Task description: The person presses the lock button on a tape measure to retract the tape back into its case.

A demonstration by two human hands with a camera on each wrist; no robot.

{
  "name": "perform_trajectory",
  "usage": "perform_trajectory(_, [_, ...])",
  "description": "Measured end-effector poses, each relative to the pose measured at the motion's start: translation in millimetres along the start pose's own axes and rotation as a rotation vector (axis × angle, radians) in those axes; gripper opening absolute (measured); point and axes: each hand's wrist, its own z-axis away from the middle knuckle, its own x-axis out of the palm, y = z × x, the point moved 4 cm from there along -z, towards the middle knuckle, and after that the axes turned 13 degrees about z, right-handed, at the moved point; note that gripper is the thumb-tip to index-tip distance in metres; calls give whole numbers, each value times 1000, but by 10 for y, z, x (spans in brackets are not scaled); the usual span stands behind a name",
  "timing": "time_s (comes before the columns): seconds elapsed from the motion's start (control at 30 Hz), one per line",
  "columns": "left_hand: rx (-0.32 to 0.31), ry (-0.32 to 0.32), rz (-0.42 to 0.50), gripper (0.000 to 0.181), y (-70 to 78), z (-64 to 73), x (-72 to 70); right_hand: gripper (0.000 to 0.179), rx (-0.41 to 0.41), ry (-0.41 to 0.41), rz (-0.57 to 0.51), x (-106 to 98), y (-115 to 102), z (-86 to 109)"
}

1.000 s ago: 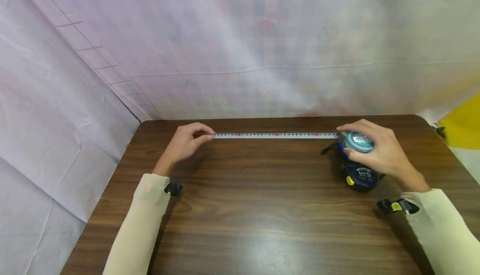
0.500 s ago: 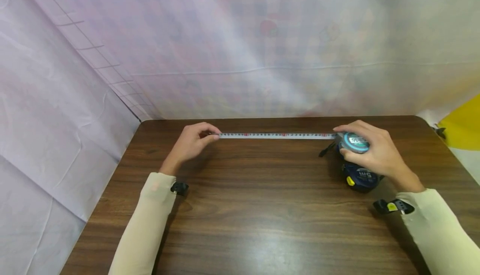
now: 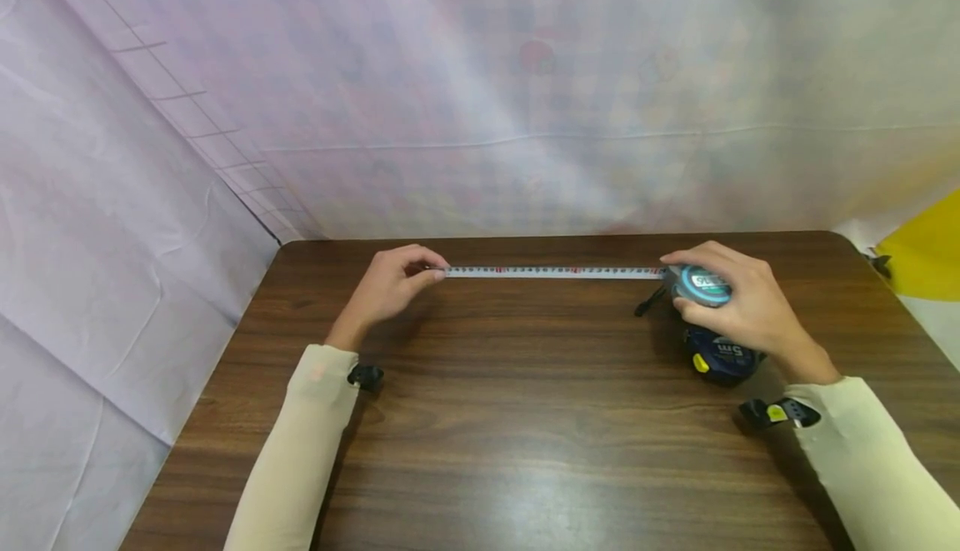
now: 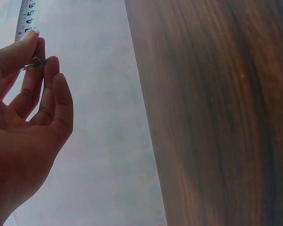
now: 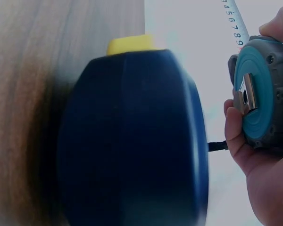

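My right hand [image 3: 731, 293] grips a grey and light-blue tape measure [image 3: 703, 286], thumb on one side and fingers on the other. In the right wrist view a metal belt clip [image 5: 247, 94] shows on its case. A white printed blade [image 3: 551, 272] stretches level from the case to my left hand [image 3: 393, 284]. There the thumb and index finger pinch the blade's end; the metal hook [image 4: 35, 61] shows behind the fingertips. Below my right hand, a dark blue 5 m tape measure [image 3: 723, 359] with a yellow button sits on the table, partly hidden in the head view.
The brown wood-grain table [image 3: 510, 418] meets a pale patterned cloth [image 3: 480, 101] along its far edge. White sheeting [image 3: 97, 284] hangs on the left. A yellow patch [image 3: 926, 247] shows at the right. A black strap [image 3: 649, 301] dangles under the held case.
Both hands have come closer together, the left shifting right and the right shifting left. The stretch of blade between them has grown shorter. The dark blue tape measure has stayed put.
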Motion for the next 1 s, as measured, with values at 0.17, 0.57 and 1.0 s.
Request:
perform_trajectory(0.17, [3, 6, 1, 15, 14, -11, 22, 64, -5, 4, -1, 8, -13, -14])
perform_trajectory(0.57, [7, 8, 22, 16, 45, -75, 80, 61, -13, 19, 18, 10, -56, -71])
perform_trajectory(1.0, [20, -2, 29, 16, 82, -137, 143, 61, -19, 19, -1, 50, -84, -139])
